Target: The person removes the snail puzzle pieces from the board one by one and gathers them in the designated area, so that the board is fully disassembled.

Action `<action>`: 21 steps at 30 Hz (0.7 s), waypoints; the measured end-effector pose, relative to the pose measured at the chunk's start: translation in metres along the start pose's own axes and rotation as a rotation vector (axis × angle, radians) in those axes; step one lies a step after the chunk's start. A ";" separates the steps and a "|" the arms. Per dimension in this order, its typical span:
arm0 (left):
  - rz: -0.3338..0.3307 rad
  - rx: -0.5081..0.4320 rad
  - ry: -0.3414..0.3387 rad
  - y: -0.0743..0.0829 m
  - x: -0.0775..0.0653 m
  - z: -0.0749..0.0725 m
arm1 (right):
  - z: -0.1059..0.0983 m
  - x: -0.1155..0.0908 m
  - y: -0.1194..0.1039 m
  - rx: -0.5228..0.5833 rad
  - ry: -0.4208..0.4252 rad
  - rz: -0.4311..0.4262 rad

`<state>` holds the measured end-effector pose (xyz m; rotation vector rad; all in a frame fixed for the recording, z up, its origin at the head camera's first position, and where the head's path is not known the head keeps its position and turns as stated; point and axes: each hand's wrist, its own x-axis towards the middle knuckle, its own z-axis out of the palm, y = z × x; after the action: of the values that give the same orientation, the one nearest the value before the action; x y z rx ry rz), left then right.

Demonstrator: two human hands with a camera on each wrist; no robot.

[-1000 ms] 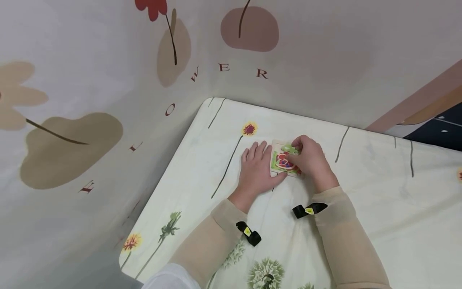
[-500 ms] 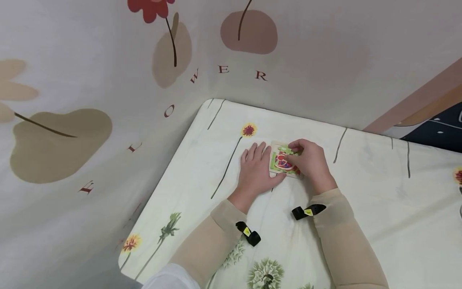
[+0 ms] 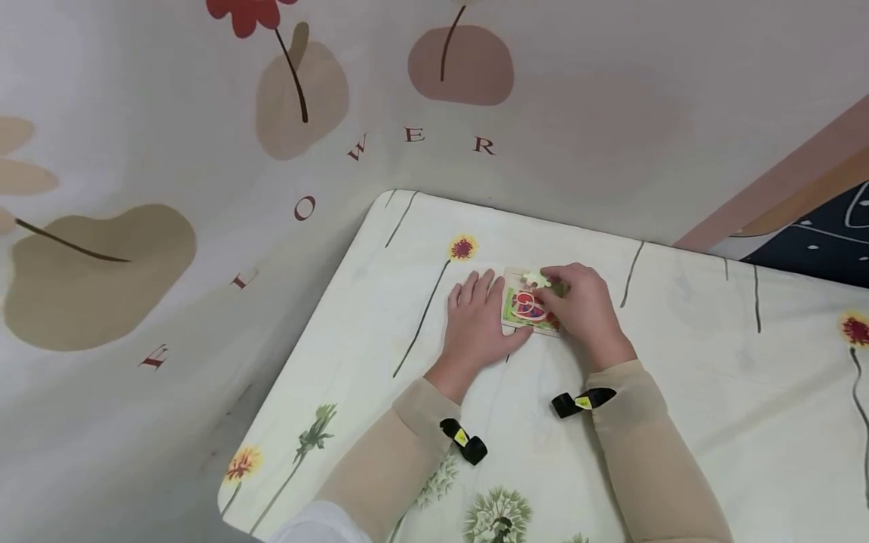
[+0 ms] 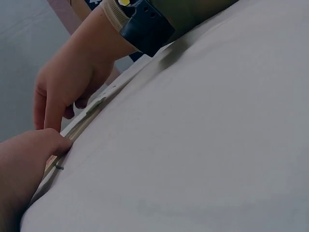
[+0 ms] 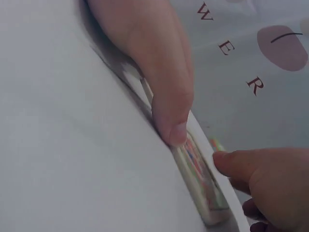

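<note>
A small square jigsaw puzzle (image 3: 528, 308) lies on the cloth-covered table, printed in red, purple and green. My left hand (image 3: 477, 320) rests flat along its left side with fingers straight. The left thumb touches the puzzle's near edge, as the right wrist view also shows. Between thumb and fingertips, my right hand (image 3: 587, 313) pinches a pale green puzzle piece (image 3: 536, 280) over the far part of the puzzle. In the right wrist view this piece (image 5: 217, 144) stands tilted just above the board. The right hand hides the puzzle's right side.
A white tablecloth (image 3: 686, 362) with printed flowers covers the table. Beyond its far and left edges stands a pale wall hanging (image 3: 577, 151) with printed shapes and letters. Each wrist wears a black camera (image 3: 471, 449) on a strap.
The pinched piece has turned in my right fingers and now looks paler, raised from the puzzle's far side. My left hand stays in place beside the puzzle. The head view has shifted slightly.
</note>
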<state>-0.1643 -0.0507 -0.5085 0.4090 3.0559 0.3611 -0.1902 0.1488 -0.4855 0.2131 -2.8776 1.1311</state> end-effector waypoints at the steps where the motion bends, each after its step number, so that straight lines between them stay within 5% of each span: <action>1: 0.000 0.000 -0.001 0.000 0.000 0.000 | 0.000 -0.001 0.002 -0.006 0.016 -0.016; 11: 0.007 -0.018 0.003 0.000 0.001 0.002 | -0.010 -0.014 0.021 0.009 0.133 -0.059; 21: 0.003 -0.035 0.001 -0.001 0.000 0.000 | -0.029 -0.032 0.043 -0.057 0.127 0.016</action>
<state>-0.1648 -0.0513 -0.5090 0.4125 3.0455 0.4138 -0.1649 0.2031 -0.4966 0.1115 -2.8002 1.0231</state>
